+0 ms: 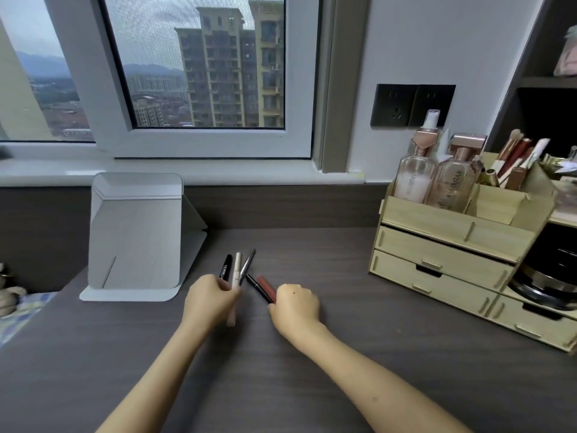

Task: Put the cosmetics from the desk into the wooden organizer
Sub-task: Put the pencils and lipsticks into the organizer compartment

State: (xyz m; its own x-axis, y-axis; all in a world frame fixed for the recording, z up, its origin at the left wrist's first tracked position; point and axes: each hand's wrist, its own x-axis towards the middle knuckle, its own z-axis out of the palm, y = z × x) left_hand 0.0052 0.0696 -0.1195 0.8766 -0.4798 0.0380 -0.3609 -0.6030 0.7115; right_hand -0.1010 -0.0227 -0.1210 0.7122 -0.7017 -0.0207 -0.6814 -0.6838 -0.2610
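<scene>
On the counter (312, 385), the left hand (207, 303) grips three cosmetic sticks (238, 270); the right hand (296, 304), curled, pinches two more (264, 288).

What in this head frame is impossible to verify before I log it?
- Lower ends of the pens: covered by the left hand.
- Red tube: near end behind the right hand.
- Organizer drawers: closed, contents hidden; right side cut off by the frame edge.

Matt dark wood-grain desk (312, 385); pale unfinished plywood organizer (443, 245); clear glossy glass bottles (415, 179); matt grey stand (135, 235).
</scene>
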